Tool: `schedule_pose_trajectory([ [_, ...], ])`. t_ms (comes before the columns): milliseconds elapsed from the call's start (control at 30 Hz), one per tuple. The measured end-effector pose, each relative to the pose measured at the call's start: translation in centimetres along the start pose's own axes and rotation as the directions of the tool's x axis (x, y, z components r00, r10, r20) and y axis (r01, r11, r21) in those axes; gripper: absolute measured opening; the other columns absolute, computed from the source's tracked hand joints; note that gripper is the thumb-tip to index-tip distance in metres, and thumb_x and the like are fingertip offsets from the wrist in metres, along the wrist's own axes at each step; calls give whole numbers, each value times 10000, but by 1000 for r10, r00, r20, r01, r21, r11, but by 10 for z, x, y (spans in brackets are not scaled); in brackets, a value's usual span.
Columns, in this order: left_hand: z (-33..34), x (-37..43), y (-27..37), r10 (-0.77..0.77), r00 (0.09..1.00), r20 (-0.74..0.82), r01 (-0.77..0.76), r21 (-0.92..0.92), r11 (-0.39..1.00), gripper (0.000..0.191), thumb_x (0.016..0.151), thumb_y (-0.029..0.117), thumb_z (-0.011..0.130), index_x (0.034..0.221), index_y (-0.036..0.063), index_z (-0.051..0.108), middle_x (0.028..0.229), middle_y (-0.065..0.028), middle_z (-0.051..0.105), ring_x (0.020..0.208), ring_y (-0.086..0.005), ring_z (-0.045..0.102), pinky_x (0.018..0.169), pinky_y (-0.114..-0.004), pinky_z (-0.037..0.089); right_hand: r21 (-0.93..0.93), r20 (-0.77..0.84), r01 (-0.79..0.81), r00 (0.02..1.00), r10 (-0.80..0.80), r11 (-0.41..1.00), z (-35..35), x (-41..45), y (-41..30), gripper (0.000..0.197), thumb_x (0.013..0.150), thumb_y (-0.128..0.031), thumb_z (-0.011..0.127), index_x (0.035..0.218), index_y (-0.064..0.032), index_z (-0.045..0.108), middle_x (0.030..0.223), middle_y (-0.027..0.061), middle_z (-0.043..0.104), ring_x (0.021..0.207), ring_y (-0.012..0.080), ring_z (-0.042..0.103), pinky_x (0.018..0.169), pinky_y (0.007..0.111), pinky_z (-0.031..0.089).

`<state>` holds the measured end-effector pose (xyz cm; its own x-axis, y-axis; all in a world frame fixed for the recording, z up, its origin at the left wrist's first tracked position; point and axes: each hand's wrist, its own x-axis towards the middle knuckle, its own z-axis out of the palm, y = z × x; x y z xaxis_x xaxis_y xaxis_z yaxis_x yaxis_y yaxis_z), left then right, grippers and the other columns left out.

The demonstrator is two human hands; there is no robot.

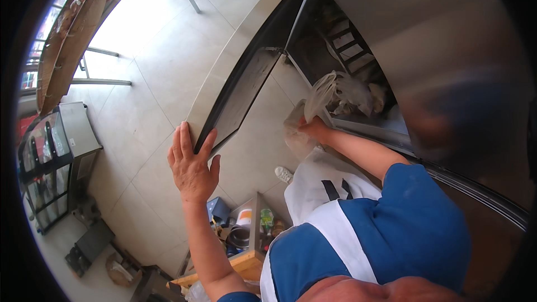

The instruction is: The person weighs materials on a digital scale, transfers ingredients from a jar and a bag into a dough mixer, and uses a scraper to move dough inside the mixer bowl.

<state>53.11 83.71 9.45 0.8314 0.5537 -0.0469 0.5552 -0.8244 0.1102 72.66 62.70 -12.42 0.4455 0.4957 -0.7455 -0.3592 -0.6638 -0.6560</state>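
Note:
A stainless-steel refrigerator door (235, 50) stands swung out, with a black gasket along its inner side. My left hand (195, 165) rests on the door's lower edge with its fingers spread, thumb towards the inner face. My right hand (315, 129) grips the gathered part of a translucent plastic bag (321, 96) at the mouth of the cabinet. A second clear plastic bag (295, 130) hangs beside that hand; whether the two are one bag I cannot tell. Inside the dark cabinet lie bagged items (354, 92) and a dark slatted rack (350, 46).
A wood-edged shelf unit (247, 260) with a pot and containers is close below my left forearm. A glass display case (46, 167) and a table (113, 6) with a woven tray (69, 37) stand at the left. The steel cabinet front (453, 71) rises at the right.

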Motion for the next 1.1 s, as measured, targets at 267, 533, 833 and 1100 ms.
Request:
schedule_pose_trajectory([
  [267,-1,9,-19,38,999,-22,-37,40,999,428,579,148,606,995,215,528,1235,-137,269,1118,-296,284,876,-377,258,207,27,-105,994,102,973,18,60,2,94,642,-93,545,669,-22,488,615,72,498,534,170,491,431,318,416],
  [533,-5,13,-34,70,997,-26,-68,59,996,382,612,166,570,992,170,527,1226,-164,286,1104,-323,300,883,-390,251,540,-222,147,975,-28,829,-5,47,-36,111,687,-52,542,765,-58,463,684,39,483,579,150,500,472,287,415],
  [833,-2,12,-34,82,996,-37,-81,31,996,385,630,157,561,1012,162,513,1229,-167,289,1117,-325,290,888,-390,243,677,-586,571,800,-128,465,-131,87,-109,214,773,-125,504,958,-34,449,898,62,497,789,169,494,691,322,442],
  [1100,-2,12,-19,58,996,-70,-55,42,998,443,600,132,588,1031,189,499,1234,-158,282,1117,-315,294,884,-383,253,387,-631,698,677,-378,603,-182,180,-103,334,762,-141,521,1070,-56,422,1023,68,454,845,183,477,665,307,412],
])
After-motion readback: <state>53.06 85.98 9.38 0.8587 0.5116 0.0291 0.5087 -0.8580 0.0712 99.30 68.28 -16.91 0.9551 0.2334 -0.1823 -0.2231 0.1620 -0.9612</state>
